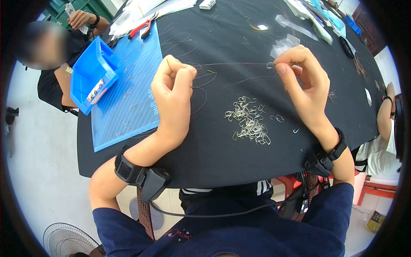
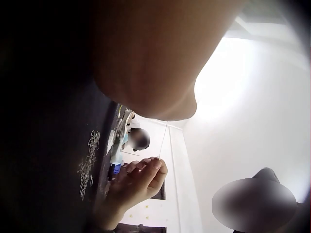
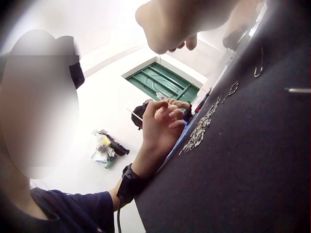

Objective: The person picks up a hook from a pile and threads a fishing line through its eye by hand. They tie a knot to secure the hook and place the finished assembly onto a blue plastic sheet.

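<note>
My left hand point(image 1: 173, 96) pinches a thin fishing line point(image 1: 235, 64) between thumb and curled fingers, above the black tablecloth. The line runs across to my right hand point(image 1: 306, 81), whose thumb and forefinger pinch a small fish hook point(image 1: 270, 65) with its bend sticking out to the left. In the left wrist view, the line spans from the left hand down to the right hand point(image 2: 141, 182). Between and below the hands lies a pile of fish hooks point(image 1: 249, 122). A few loose hooks point(image 1: 277, 118) sit to its right.
A blue ribbed board point(image 1: 141, 81) with hooks and lines on it lies at left, carrying a blue bin point(image 1: 92, 79). Red-handled pliers point(image 1: 143, 29) rest at its top. Clear plastic bags point(image 1: 284, 45) lie beyond the right hand. Other people sit at left and right.
</note>
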`<action>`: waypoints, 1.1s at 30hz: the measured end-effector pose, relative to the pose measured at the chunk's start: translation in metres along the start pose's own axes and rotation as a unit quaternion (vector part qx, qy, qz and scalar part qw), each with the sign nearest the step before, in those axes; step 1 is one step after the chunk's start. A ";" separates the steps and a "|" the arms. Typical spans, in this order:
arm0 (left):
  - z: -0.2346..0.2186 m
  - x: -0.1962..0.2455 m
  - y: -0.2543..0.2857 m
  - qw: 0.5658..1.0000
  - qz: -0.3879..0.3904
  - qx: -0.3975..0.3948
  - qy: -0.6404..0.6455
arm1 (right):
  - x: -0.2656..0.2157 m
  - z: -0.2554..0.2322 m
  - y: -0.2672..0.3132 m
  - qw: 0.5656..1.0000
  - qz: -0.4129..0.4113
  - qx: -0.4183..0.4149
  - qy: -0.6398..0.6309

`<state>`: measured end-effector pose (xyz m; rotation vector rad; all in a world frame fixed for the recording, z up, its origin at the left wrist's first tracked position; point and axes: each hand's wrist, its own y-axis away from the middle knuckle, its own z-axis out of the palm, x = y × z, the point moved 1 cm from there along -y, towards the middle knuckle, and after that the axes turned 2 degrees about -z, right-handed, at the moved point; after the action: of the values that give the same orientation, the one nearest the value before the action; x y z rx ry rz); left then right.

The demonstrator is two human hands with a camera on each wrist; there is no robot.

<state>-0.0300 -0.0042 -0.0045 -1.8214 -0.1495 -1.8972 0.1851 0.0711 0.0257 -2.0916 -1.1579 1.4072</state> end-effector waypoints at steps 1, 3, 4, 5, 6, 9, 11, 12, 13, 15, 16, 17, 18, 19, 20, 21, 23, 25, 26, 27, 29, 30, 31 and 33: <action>-0.001 0.000 0.000 1.000 -0.025 0.005 0.005 | 0.001 0.000 0.000 1.000 0.004 0.004 -0.004; -0.001 -0.002 0.000 0.999 -0.042 0.005 0.015 | 0.003 -0.002 0.000 0.999 0.005 0.023 -0.024; -0.001 -0.002 -0.001 0.999 -0.051 0.005 0.020 | 0.004 -0.002 0.001 0.999 0.006 0.033 -0.034; -0.001 -0.002 -0.001 0.998 -0.054 0.003 0.021 | 0.005 -0.003 0.001 0.999 0.008 0.039 -0.031; -0.001 -0.002 -0.001 0.998 -0.056 0.001 0.021 | 0.005 -0.003 0.001 0.999 0.011 0.045 -0.029; 0.000 -0.002 -0.001 0.998 -0.055 0.003 0.025 | 0.004 -0.004 0.001 0.997 0.028 0.061 -0.032; -0.002 -0.004 -0.001 0.998 -0.051 0.005 0.025 | 0.004 -0.004 0.001 0.996 0.033 0.067 -0.038; -0.003 -0.006 0.000 0.999 -0.049 0.005 0.024 | 0.005 -0.003 0.001 0.996 0.029 0.069 -0.042; -0.005 -0.007 0.000 0.999 -0.047 0.005 0.022 | 0.006 -0.003 0.001 0.996 0.026 0.071 -0.046; 0.002 -0.003 0.001 0.999 -0.025 0.039 -0.022 | 0.005 -0.002 0.001 0.996 0.028 0.061 -0.053; 0.004 -0.001 0.001 0.997 -0.013 0.056 -0.045 | 0.005 -0.002 0.001 0.996 0.028 0.057 -0.057; 0.004 -0.002 0.000 0.996 0.033 0.053 -0.063 | 0.005 -0.002 0.001 0.999 0.001 0.026 -0.039; 0.004 -0.006 -0.002 0.992 0.080 0.050 -0.082 | 0.005 -0.001 -0.001 0.999 -0.026 -0.004 -0.021; 0.003 -0.008 -0.003 0.986 0.126 0.047 -0.100 | 0.005 0.000 -0.001 0.998 -0.053 -0.035 -0.003; 0.000 -0.006 -0.004 0.983 0.141 0.009 -0.118 | 0.004 0.001 -0.002 0.995 -0.067 -0.074 -0.009; -0.004 -0.002 -0.005 0.978 0.157 -0.028 -0.136 | 0.003 0.003 -0.001 0.990 -0.081 -0.112 -0.014; -0.003 0.005 -0.004 0.970 0.165 -0.126 -0.127 | -0.001 0.006 0.001 0.982 -0.069 -0.172 -0.034; 0.003 0.009 -0.001 0.956 0.151 -0.241 -0.072 | -0.001 0.008 0.002 0.979 -0.063 -0.186 -0.057; 0.011 0.010 0.004 0.963 0.126 -0.237 -0.009 | -0.002 0.008 0.003 0.979 -0.058 -0.187 -0.061; 0.013 0.006 0.004 0.957 0.138 -0.253 -0.027 | -0.001 0.008 0.003 0.979 -0.052 -0.187 -0.065; 0.015 -0.002 0.004 0.943 0.163 -0.285 -0.061 | 0.000 0.009 0.003 0.981 -0.059 -0.174 -0.062; 0.017 0.000 0.006 0.949 0.142 -0.279 -0.050 | 0.000 0.011 0.003 0.982 -0.063 -0.167 -0.062; 0.017 0.002 0.006 0.944 0.145 -0.288 -0.063 | 0.000 0.011 0.003 0.982 -0.061 -0.167 -0.064; 0.018 0.004 0.005 0.936 0.152 -0.307 -0.087 | 0.000 0.012 0.003 0.982 -0.059 -0.168 -0.067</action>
<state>-0.0117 -0.0027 -0.0002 -2.2415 0.7048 -1.6640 0.1762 0.0673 0.0183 -2.1266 -1.6463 1.3929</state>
